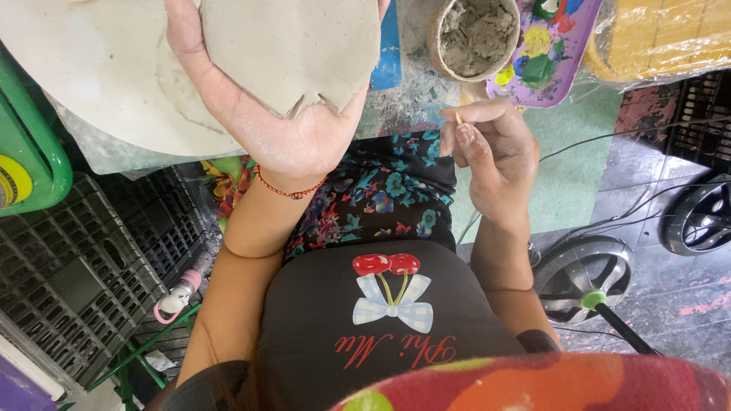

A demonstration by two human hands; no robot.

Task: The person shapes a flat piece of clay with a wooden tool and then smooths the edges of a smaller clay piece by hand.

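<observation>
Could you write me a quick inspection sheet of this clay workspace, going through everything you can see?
Surface: pale round board, smeared with clay.
Job's things: flat clay slab with notched edge; thin stick.
Clutter: cup of grey clay; paint-stained palette; yellow wrapped thing.
Grips: left hand holds the slab from beneath; right hand pinches the stick.
Cables: thin black cables on the floor.
Surroundings: dark crates, wheels, green frame.

a clay-smeared table (415, 91) carries a round board (91, 76), clay cup (474, 38) and paint palette (544, 53).
</observation>
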